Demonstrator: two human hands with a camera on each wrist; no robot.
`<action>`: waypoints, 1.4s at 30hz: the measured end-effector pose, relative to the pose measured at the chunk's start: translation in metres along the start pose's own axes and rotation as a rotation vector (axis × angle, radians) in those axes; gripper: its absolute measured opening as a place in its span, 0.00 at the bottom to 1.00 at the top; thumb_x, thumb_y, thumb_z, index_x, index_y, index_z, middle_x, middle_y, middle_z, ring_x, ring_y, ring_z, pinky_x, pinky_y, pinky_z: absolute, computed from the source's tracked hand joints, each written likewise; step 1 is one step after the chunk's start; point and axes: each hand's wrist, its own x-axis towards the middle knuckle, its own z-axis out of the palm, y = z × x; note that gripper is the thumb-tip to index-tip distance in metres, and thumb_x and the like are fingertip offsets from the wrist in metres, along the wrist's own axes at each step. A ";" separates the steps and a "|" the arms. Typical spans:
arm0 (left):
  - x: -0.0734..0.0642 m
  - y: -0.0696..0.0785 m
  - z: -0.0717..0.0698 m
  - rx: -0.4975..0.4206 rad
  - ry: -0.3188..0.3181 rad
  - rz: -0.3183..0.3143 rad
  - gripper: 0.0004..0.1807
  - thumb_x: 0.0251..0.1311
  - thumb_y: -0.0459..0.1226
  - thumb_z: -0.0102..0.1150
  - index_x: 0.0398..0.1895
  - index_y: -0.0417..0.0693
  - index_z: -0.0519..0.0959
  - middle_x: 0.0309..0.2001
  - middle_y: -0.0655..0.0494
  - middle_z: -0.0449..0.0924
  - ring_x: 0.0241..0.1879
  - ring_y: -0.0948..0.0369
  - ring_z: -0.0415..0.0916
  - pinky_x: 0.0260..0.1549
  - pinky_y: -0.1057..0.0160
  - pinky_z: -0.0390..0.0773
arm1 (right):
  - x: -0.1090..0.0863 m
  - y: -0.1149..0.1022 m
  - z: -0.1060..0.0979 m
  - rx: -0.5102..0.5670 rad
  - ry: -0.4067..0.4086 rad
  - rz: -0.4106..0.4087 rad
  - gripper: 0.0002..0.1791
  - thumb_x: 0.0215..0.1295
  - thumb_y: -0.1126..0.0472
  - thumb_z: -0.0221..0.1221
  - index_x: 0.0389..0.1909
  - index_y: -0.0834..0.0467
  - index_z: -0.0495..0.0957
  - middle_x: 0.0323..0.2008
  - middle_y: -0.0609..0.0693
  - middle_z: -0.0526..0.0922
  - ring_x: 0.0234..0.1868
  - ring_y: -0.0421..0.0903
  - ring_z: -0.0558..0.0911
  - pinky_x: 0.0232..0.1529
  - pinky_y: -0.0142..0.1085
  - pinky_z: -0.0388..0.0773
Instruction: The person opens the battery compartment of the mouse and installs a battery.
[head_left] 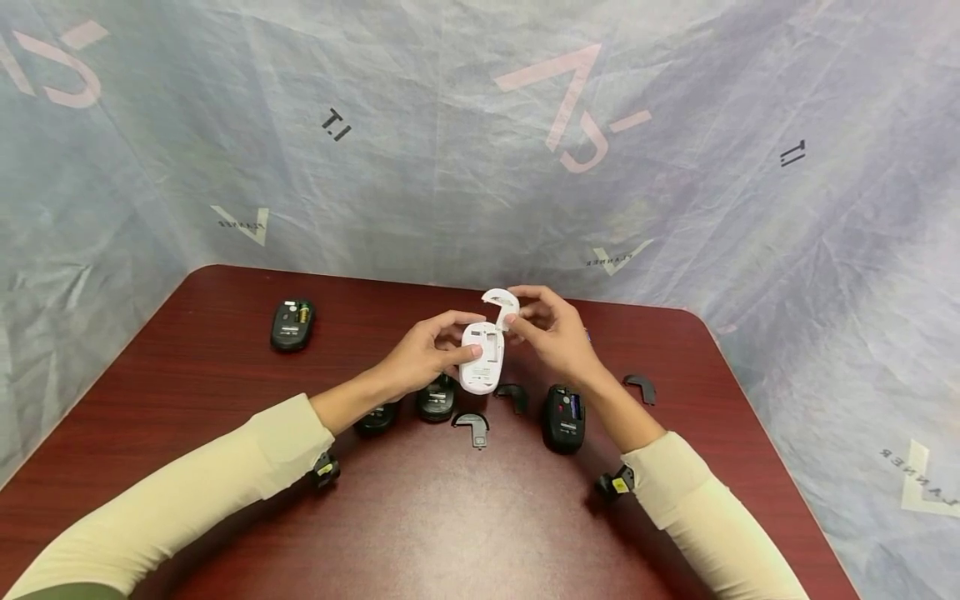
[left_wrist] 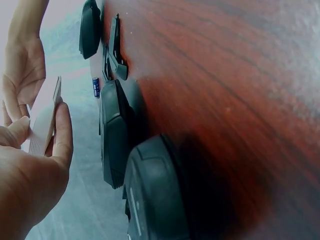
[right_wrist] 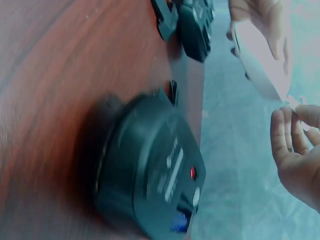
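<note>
My left hand (head_left: 429, 353) grips a white computer mouse (head_left: 480, 375), held above the table with its underside and open battery slot facing me. Between the thumb and fingers of my right hand (head_left: 557, 333) is the white battery cover (head_left: 501, 298), apart from most of the mouse at its upper right corner. In the left wrist view the mouse (left_wrist: 42, 120) appears edge-on in the left hand. The right wrist view shows the mouse's smooth shell (right_wrist: 260, 57), while the cover in the right hand is mostly hidden by fingers.
On the table (head_left: 420, 517) lie several upturned black mice, including one at far left (head_left: 292, 325) and one at right (head_left: 564, 419). Black battery covers (head_left: 472, 427) lie among them, one farther right (head_left: 641, 388). A blue battery (left_wrist: 96, 87) is behind. Fabric walls (head_left: 420, 208) surround the table.
</note>
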 end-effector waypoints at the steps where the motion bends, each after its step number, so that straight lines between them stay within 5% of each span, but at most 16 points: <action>1: 0.000 0.000 0.000 0.002 0.000 -0.001 0.29 0.78 0.29 0.68 0.80 0.43 0.76 0.53 0.39 0.86 0.39 0.59 0.86 0.38 0.58 0.96 | 0.000 0.001 -0.004 0.006 0.001 0.012 0.25 0.79 0.70 0.67 0.73 0.63 0.79 0.46 0.71 0.90 0.37 0.47 0.92 0.44 0.43 0.96; 11: -0.002 -0.002 -0.003 0.013 0.019 -0.018 0.29 0.77 0.29 0.69 0.79 0.46 0.77 0.53 0.39 0.85 0.42 0.58 0.86 0.38 0.56 0.97 | 0.000 0.036 -0.053 -0.275 -0.077 0.219 0.23 0.80 0.64 0.68 0.72 0.61 0.82 0.46 0.68 0.93 0.42 0.61 0.93 0.44 0.50 0.96; 17: -0.001 -0.002 -0.002 0.009 0.008 -0.014 0.30 0.78 0.29 0.69 0.80 0.45 0.76 0.54 0.39 0.86 0.42 0.57 0.86 0.39 0.56 0.97 | -0.007 0.055 -0.062 -0.408 -0.194 0.275 0.21 0.79 0.63 0.69 0.69 0.59 0.85 0.45 0.62 0.95 0.40 0.53 0.91 0.37 0.40 0.90; 23: 0.000 -0.004 -0.001 -0.004 -0.002 -0.011 0.30 0.78 0.30 0.69 0.80 0.47 0.77 0.53 0.40 0.85 0.42 0.57 0.87 0.39 0.55 0.97 | -0.006 0.070 -0.065 -0.598 -0.235 0.210 0.16 0.74 0.59 0.74 0.59 0.56 0.90 0.41 0.52 0.96 0.42 0.45 0.90 0.41 0.35 0.82; 30: 0.001 -0.006 0.000 -0.018 -0.016 0.003 0.31 0.78 0.30 0.69 0.80 0.43 0.75 0.53 0.40 0.85 0.42 0.57 0.87 0.39 0.55 0.97 | 0.004 0.132 -0.080 -0.656 -0.234 0.087 0.11 0.72 0.47 0.76 0.49 0.47 0.94 0.30 0.40 0.91 0.32 0.40 0.81 0.33 0.36 0.72; 37: 0.000 -0.007 -0.001 -0.012 -0.016 0.007 0.31 0.78 0.31 0.69 0.81 0.42 0.74 0.54 0.39 0.86 0.43 0.57 0.87 0.40 0.54 0.97 | -0.009 0.075 -0.077 -0.623 -0.138 0.171 0.15 0.77 0.55 0.71 0.58 0.57 0.91 0.38 0.52 0.95 0.40 0.47 0.89 0.45 0.42 0.83; 42: 0.000 -0.007 -0.001 0.002 -0.009 -0.003 0.29 0.78 0.32 0.70 0.80 0.49 0.77 0.54 0.40 0.86 0.45 0.56 0.87 0.41 0.54 0.97 | -0.011 0.067 -0.102 -0.671 -0.023 0.239 0.16 0.82 0.56 0.67 0.62 0.58 0.90 0.45 0.58 0.95 0.45 0.52 0.89 0.43 0.38 0.82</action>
